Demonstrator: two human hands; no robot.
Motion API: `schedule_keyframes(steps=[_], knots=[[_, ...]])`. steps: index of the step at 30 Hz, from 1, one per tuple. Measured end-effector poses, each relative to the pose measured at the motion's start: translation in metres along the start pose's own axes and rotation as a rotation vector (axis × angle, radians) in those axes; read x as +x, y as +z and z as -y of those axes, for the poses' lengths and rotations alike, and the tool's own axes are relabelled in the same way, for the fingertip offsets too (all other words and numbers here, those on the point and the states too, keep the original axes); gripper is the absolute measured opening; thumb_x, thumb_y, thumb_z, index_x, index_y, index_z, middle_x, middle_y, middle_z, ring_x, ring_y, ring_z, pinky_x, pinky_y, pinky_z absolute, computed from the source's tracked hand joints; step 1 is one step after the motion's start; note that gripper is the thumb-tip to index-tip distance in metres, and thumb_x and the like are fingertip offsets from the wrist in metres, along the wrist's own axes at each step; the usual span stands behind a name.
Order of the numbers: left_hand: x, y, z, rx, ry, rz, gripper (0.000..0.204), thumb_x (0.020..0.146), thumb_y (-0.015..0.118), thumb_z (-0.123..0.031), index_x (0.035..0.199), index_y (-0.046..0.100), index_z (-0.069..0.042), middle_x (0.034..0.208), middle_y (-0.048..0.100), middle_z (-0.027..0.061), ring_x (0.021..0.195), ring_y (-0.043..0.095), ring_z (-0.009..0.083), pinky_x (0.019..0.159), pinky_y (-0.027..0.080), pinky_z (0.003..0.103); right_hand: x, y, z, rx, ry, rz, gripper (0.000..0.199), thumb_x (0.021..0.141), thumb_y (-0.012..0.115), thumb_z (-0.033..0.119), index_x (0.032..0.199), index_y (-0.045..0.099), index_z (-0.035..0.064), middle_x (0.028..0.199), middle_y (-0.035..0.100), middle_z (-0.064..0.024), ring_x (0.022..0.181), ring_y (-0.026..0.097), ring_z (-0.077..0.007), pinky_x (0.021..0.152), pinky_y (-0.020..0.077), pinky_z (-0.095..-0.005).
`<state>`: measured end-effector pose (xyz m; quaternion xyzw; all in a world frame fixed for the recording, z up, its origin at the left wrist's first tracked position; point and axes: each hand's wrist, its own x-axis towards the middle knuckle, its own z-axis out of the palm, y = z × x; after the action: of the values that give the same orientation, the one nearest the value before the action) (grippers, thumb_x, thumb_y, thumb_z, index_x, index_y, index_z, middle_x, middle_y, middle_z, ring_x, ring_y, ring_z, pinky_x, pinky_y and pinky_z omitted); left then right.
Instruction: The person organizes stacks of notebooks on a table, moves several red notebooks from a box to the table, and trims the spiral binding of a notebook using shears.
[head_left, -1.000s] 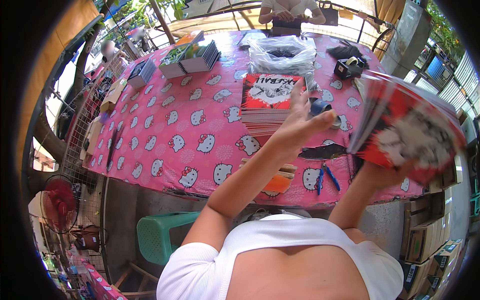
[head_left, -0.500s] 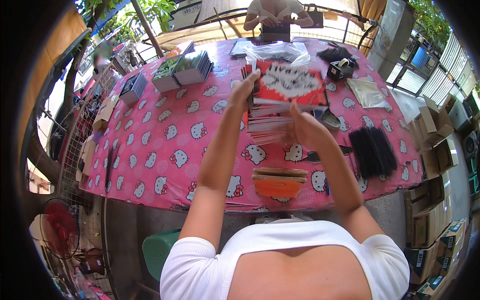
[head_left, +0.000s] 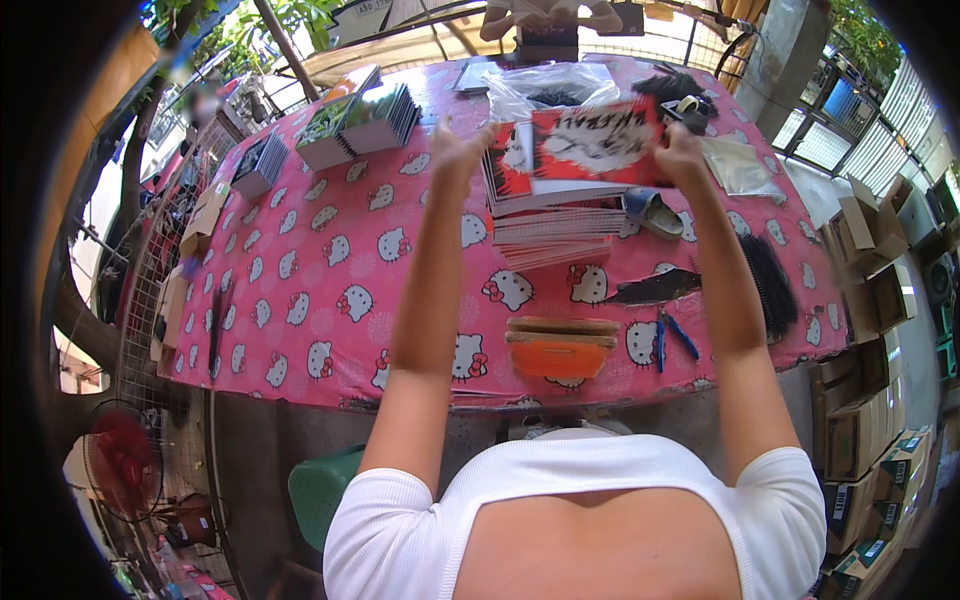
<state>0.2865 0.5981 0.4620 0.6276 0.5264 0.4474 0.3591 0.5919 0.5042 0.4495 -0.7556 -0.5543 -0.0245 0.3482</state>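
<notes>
Head view: right hand [head_left: 682, 160] holds the red booklet [head_left: 595, 145] by its three-o'clock edge, above the paper stack [head_left: 555, 228] at twelve o'clock; left hand [head_left: 460, 157] spreads wide at nine, contact unclear. Probably light, bendy, slippery: best pinched by opposite edges.

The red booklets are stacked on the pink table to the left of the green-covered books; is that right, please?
Only the side is wrong: the head view shows the red booklets stacked on the pink table to the right of the green-covered books.
</notes>
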Motion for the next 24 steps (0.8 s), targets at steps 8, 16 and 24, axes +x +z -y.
schedule_keyframes(steps=[8,16,24], knots=[[0.001,-0.008,-0.043,-0.430,0.403,-0.004,0.059,0.070,0.073,-0.003,0.114,0.033,0.000,0.101,0.056,0.0146,0.093,0.057,0.0217,0.078,0.048,0.031,-0.004,0.005,0.064,0.699,-0.280,0.029,0.035,0.076,0.065,0.011,0.101,0.043,0.0001,0.087,0.060,-0.0152,0.073,0.058,-0.0290,0.068,0.0464,-0.0373],[-0.041,-0.007,-0.002,-0.163,0.532,-0.123,0.032,0.077,0.070,-0.020,0.097,0.056,0.001,0.084,0.063,0.0058,0.075,0.056,0.0137,0.070,0.044,0.030,-0.049,0.006,0.074,0.442,-0.329,-0.104,0.038,0.074,0.062,0.009,0.108,0.047,0.0030,0.090,0.061,-0.0202,0.083,0.059,-0.0388,0.070,0.0474,-0.0412],[-0.009,0.002,-0.029,-0.103,0.514,-0.093,0.032,0.074,0.069,-0.012,0.095,0.047,-0.002,0.085,0.054,0.0076,0.076,0.051,0.0165,0.066,0.043,0.031,0.000,0.017,0.043,0.631,-0.310,0.054,0.037,0.075,0.066,0.011,0.104,0.046,0.0007,0.094,0.062,-0.0150,0.083,0.062,-0.0254,0.073,0.0483,-0.0356]])
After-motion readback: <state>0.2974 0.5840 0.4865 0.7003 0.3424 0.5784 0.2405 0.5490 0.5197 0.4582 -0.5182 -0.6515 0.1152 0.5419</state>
